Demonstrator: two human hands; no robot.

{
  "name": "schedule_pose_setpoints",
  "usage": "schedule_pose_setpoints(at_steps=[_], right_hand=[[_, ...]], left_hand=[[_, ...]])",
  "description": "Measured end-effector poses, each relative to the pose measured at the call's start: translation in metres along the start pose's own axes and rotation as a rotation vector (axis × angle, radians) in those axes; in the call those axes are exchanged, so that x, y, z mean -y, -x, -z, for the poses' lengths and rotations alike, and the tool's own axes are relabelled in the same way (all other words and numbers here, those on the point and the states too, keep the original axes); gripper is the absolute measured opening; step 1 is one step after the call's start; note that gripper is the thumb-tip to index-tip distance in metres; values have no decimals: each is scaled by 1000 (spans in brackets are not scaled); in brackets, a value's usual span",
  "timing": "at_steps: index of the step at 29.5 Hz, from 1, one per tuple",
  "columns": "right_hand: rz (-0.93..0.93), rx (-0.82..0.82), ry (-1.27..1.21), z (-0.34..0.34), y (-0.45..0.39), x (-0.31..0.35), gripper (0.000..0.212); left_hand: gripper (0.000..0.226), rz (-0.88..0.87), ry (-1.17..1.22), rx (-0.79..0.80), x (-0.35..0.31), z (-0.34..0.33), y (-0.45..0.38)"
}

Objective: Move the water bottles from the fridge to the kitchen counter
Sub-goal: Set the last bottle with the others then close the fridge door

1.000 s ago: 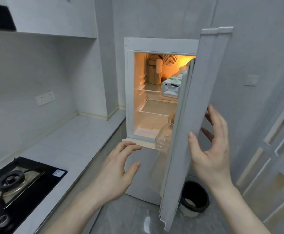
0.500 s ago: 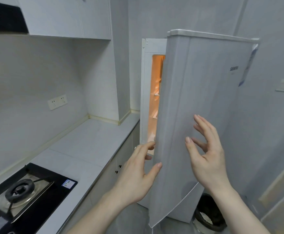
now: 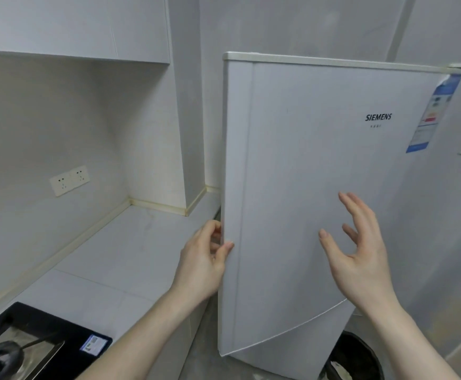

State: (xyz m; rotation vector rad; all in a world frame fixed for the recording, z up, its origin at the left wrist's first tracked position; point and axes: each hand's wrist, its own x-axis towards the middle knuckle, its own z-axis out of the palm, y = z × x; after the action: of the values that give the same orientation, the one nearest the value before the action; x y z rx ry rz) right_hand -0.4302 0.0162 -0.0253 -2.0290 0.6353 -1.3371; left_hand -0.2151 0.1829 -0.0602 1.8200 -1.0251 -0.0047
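On fridge door (image 3: 306,174), "SIEMENS" logo (image 3: 378,117), label (image 3: 432,113)

"SIEMENS" stands on the fridge door (image 3: 319,174).

Pale kitchen counter (image 3: 119,259) with black gas hob (image 3: 32,349) at near end
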Motion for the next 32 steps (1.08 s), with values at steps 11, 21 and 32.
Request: schedule_pose_setpoints(at_steps=[11, 21, 32], right_hand=[[111, -15, 264, -32, -89, -58, 77], [191, -22, 413, -61, -153, -128, 98], [152, -16, 545, -96, -179, -152, 109]], left_hand=[[17, 123, 1, -57, 45, -4, -102], [20, 191, 22, -108, 70, -32, -180], [19, 202, 22, -81, 100, -50, -247]])
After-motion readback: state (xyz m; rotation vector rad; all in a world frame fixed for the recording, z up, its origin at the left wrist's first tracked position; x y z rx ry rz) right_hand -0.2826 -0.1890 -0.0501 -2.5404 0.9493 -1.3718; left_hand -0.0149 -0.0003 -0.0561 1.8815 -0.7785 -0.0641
